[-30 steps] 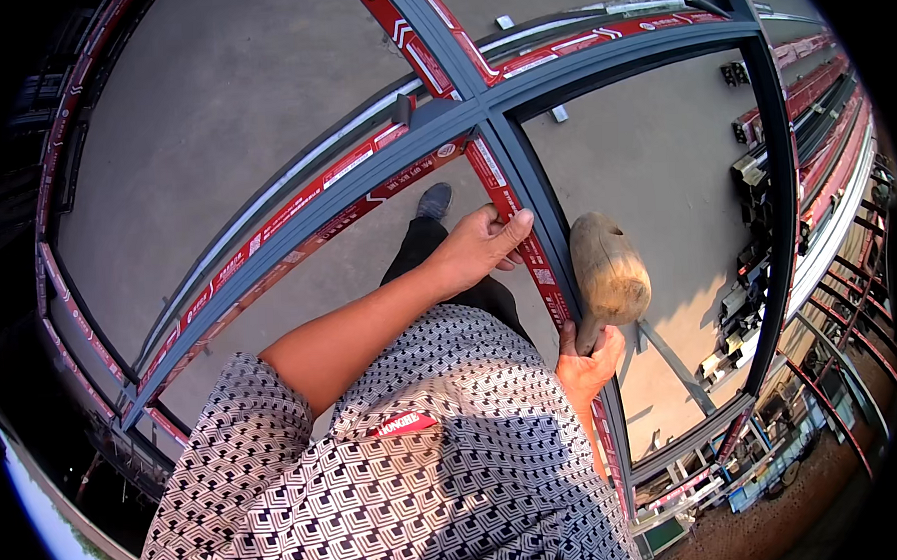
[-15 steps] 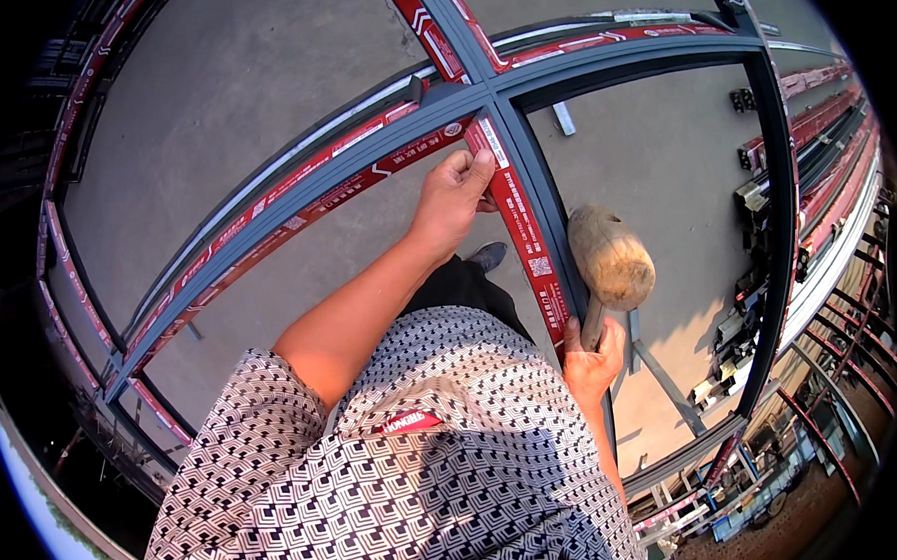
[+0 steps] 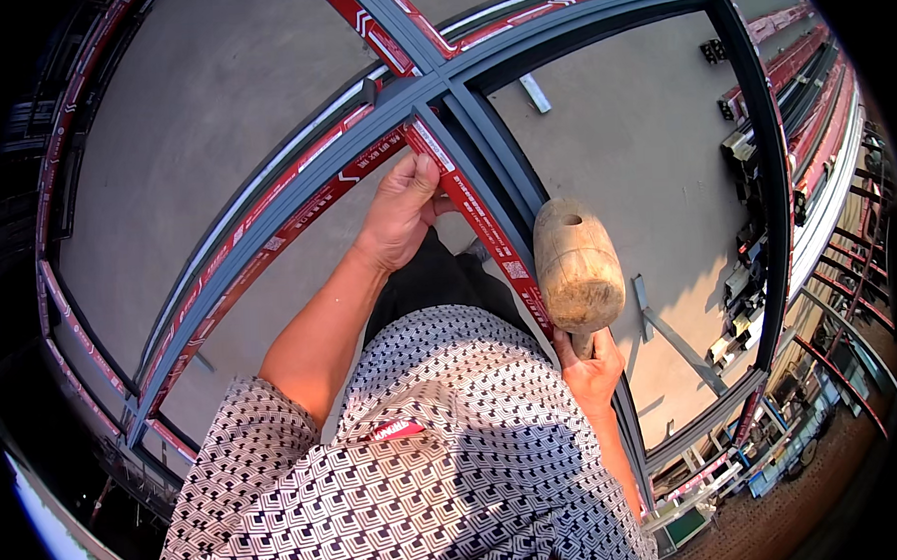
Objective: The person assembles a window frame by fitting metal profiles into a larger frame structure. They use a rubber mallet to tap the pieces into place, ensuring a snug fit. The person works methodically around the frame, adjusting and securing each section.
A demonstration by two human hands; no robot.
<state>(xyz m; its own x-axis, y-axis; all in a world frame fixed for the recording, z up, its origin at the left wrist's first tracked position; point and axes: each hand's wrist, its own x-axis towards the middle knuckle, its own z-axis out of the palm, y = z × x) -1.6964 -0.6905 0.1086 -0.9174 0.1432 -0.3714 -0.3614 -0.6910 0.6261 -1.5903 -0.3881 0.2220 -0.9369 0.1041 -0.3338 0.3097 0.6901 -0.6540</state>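
A long narrow strip (image 3: 481, 224) with a red printed film face lies along the grey metal frame's middle bar (image 3: 498, 148). A dark channel shows between the strip's far part and that bar. My left hand (image 3: 400, 207) pinches the strip near its far end, thumb on the red face. By its handle, my right hand (image 3: 591, 372) grips a wooden mallet (image 3: 578, 264) with a thick barrel-shaped head, held up over the bar's near part. The fingers of my right hand are close to the strip's near end; whether they touch it cannot be made out.
The large frame's crossbar (image 3: 295, 192), partly red-filmed, runs from the lower left to the upper right. At right lie stacked profiles (image 3: 813, 154) in red film and black. A small metal offcut (image 3: 535, 93) and a longer metal piece (image 3: 682, 350) rest on the concrete floor.
The strip's far part has come away from the middle bar, baring a dark channel. The mallet's head has tilted and stands nearer my view. The whole view has shifted slightly.
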